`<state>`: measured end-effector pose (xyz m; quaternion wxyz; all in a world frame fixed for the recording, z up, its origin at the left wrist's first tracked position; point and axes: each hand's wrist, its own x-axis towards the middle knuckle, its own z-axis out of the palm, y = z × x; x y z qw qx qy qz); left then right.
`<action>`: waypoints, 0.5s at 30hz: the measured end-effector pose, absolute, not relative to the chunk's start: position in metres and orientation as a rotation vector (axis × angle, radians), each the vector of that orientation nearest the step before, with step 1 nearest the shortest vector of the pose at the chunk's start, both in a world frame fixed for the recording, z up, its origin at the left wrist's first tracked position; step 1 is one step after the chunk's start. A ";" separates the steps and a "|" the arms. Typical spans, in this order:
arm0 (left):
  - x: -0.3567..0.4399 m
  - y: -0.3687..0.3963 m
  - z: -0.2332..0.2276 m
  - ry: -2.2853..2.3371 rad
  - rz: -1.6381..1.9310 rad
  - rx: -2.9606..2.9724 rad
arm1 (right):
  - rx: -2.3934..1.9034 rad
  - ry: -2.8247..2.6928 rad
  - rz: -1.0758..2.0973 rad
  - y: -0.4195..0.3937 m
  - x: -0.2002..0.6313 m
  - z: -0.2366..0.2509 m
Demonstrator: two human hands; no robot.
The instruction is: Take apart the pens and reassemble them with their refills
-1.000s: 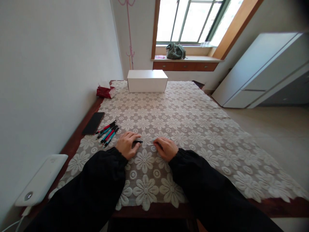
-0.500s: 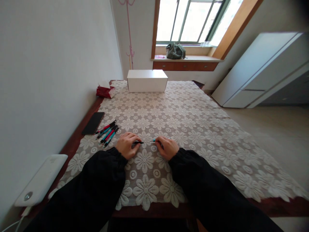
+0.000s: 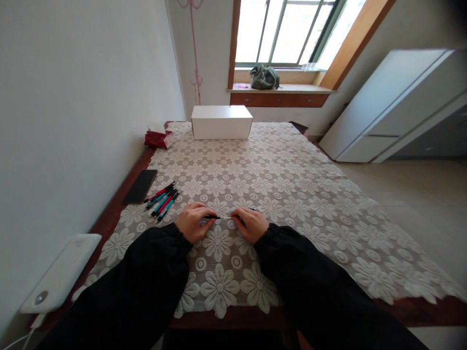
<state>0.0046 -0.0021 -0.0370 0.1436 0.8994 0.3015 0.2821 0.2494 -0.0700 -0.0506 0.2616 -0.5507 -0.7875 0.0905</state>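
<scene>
My left hand (image 3: 191,222) is closed in a pinch around a black pen part (image 3: 213,217), which points right, just above the lace cloth. From its end a thin, pale refill-like rod (image 3: 226,218) runs across to my right hand (image 3: 252,224). The fingers of my right hand are pinched on the rod's other end. A small dark piece (image 3: 253,209) shows behind the right knuckles; the fingers hide most of it. Several black, red and teal pens (image 3: 162,201) lie in a loose pile left of my left hand.
A black phone (image 3: 140,186) lies at the table's left edge, with a red tissue pack (image 3: 159,139) farther back. A white box (image 3: 222,123) stands at the far end. At near left is a white device (image 3: 61,273) with a cable. Flowered lace cloth (image 3: 219,289) covers the table.
The gap between my hands has narrowed slightly, with less of the pale rod showing. The teal bit near my right fingertips is now hidden. The pen pile has not moved.
</scene>
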 end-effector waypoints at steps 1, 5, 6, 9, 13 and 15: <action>0.005 -0.003 -0.037 0.862 0.808 2.602 | -1.471 -2.139 0.252 -0.070 0.249 -0.051; 0.005 -0.004 -0.036 0.785 0.800 2.633 | -1.336 -2.194 0.295 -0.069 0.248 -0.050; 0.006 -0.005 -0.036 0.762 0.804 2.638 | -1.305 -2.203 0.300 -0.069 0.247 -0.049; 0.006 -0.005 -0.037 0.723 0.813 2.646 | -1.258 -2.214 0.301 -0.070 0.246 -0.049; 0.005 -0.004 -0.037 0.775 0.844 2.619 | -1.352 -2.135 0.284 -0.071 0.248 -0.049; 0.005 -0.003 -0.037 0.808 0.876 2.590 | -1.418 -2.094 0.264 -0.071 0.250 -0.049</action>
